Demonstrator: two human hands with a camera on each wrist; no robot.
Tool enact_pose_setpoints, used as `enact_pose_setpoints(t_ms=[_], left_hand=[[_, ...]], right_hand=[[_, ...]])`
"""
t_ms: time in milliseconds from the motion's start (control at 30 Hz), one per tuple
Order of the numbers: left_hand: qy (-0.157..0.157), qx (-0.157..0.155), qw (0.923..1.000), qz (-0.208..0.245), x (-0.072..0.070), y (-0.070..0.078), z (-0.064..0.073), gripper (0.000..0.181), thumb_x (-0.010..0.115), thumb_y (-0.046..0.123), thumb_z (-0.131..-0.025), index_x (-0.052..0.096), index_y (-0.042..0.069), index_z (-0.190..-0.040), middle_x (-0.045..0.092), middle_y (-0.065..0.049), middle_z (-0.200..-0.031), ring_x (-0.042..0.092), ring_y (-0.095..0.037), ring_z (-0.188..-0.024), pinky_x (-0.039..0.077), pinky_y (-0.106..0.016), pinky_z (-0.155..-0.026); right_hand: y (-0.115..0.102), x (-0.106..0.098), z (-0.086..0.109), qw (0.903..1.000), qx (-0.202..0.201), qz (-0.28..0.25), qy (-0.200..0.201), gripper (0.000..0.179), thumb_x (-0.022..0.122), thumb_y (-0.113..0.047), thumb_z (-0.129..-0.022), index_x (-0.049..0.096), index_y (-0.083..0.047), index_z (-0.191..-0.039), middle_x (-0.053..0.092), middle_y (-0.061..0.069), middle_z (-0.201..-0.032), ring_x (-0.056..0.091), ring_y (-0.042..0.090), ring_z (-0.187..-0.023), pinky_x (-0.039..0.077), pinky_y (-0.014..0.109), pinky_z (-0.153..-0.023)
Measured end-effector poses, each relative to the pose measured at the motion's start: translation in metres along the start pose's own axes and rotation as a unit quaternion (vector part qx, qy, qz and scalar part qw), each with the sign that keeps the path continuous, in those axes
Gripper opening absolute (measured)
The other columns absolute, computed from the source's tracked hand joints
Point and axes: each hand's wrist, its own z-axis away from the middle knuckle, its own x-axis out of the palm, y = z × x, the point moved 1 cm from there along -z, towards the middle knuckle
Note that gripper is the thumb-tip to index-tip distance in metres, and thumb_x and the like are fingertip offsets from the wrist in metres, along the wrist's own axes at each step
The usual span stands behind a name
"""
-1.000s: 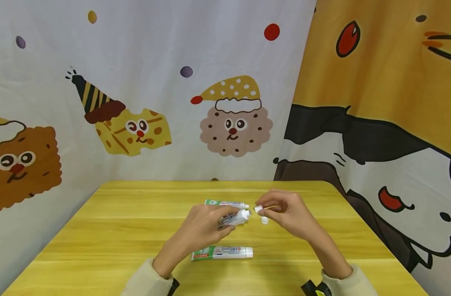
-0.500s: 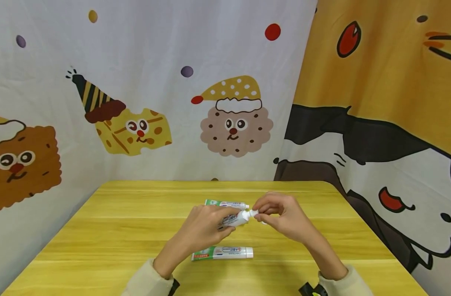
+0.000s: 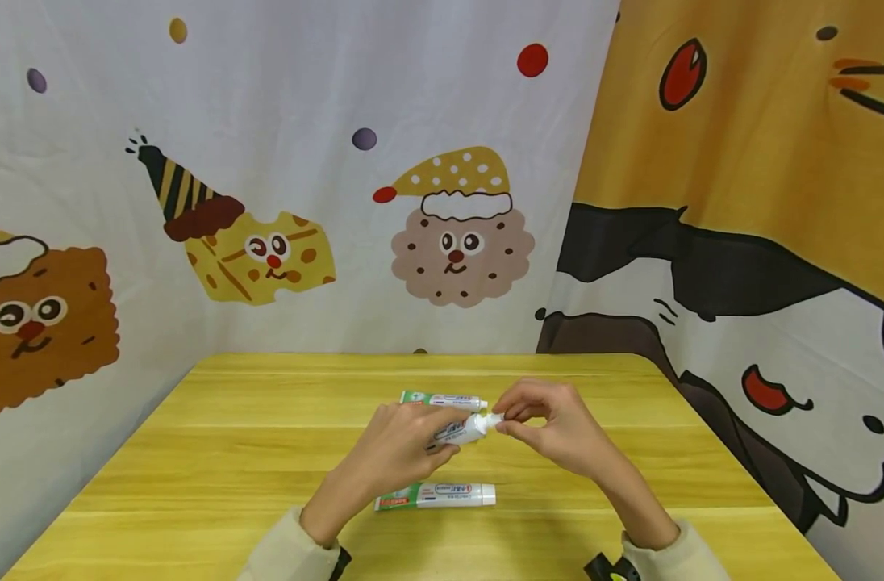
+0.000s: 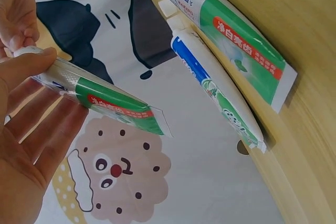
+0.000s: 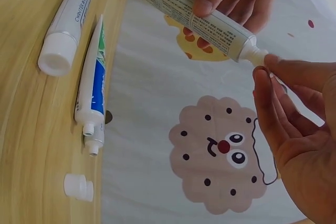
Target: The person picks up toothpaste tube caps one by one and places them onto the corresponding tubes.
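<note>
My left hand [image 3: 402, 442] grips a white and green toothpaste tube [image 3: 461, 431] above the table, its neck pointing right. The tube's green tail [image 4: 118, 109] sticks out past the fingers in the left wrist view. My right hand [image 3: 561, 424] pinches a small white cap [image 5: 256, 56] at the tube's nozzle, between thumb and fingertips. Fingers cover part of the cap, so how far it sits on the thread is hidden.
A capped toothpaste tube [image 3: 452, 495] lies nearest the person. Farther back lies a tube [image 3: 449, 400] with a bare nozzle. Loose white caps [image 5: 77, 187] sit on the yellow wood table [image 3: 231, 468]. A printed curtain [image 3: 282, 97] hangs behind.
My right hand has moved slightly left, bringing the cap from apart to against the tube's nozzle. The left hand has stayed nearly still with its tube.
</note>
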Motion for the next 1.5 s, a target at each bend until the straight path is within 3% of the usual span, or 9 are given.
enact_pose_setpoints(t_ms=[367, 800, 1100, 1333, 1500], left_hand=[[-0.003, 0.005, 1.0, -0.006, -0.0002, 0.0018, 0.0, 0.039, 0.085, 0.027, -0.086, 0.075, 0.022, -0.123, 0.08, 0.003, -0.104, 0.065, -0.005, -0.067, 0.041, -0.014, -0.053], [0.0, 0.01, 0.9998, -0.017, 0.0001, 0.0021, -0.0001, 0.039, 0.085, 0.028, -0.086, 0.075, 0.024, -0.124, 0.08, 0.005, -0.102, 0.051, 0.001, -0.057, 0.031, -0.013, -0.047], [-0.002, 0.012, 0.9998, -0.017, -0.0006, 0.0029, -0.0011, 0.04, 0.084, 0.028, -0.087, 0.074, 0.024, -0.126, 0.08, 0.004, -0.105, 0.052, 0.001, -0.058, 0.03, -0.013, -0.046], [0.002, 0.016, 0.9996, -0.021, 0.0001, 0.0029, -0.0014, 0.042, 0.085, 0.028, -0.086, 0.074, 0.024, -0.126, 0.08, 0.005, -0.108, 0.059, -0.002, -0.061, 0.032, -0.013, -0.047], [0.002, 0.015, 0.9997, -0.019, 0.0005, 0.003, -0.0007, 0.041, 0.085, 0.028, -0.086, 0.075, 0.023, -0.125, 0.08, 0.004, -0.108, 0.061, -0.002, -0.063, 0.034, -0.012, -0.049]], right_hand=[[0.001, 0.0011, -0.0002, 0.9997, 0.001, 0.021, -0.009, 0.012, 0.08, -0.007, -0.089, 0.077, -0.018, -0.094, 0.075, -0.003, -0.085, 0.068, 0.006, -0.069, 0.061, 0.029, -0.064], [0.0049, 0.001, 0.0001, 0.9996, 0.0, 0.026, -0.005, 0.005, 0.076, -0.015, -0.094, 0.077, -0.018, -0.091, 0.072, -0.007, -0.076, 0.064, 0.009, -0.059, 0.057, 0.029, -0.056], [0.0075, 0.0024, -0.0004, 0.9989, 0.002, 0.047, 0.002, 0.021, 0.072, -0.017, -0.098, 0.071, -0.023, -0.077, 0.064, -0.009, -0.066, 0.059, 0.006, -0.054, 0.049, 0.025, -0.048], [0.0074, 0.0032, -0.0009, 0.998, -0.001, 0.063, 0.009, 0.028, 0.069, -0.017, -0.1, 0.067, -0.022, -0.072, 0.063, -0.001, -0.06, 0.054, 0.004, -0.05, 0.044, 0.024, -0.044], [0.0037, 0.0007, -0.0001, 0.9975, 0.039, 0.059, -0.001, 0.011, 0.069, -0.023, -0.101, 0.072, -0.02, -0.091, 0.067, -0.005, -0.073, 0.06, 0.009, -0.058, 0.05, 0.026, -0.051]])
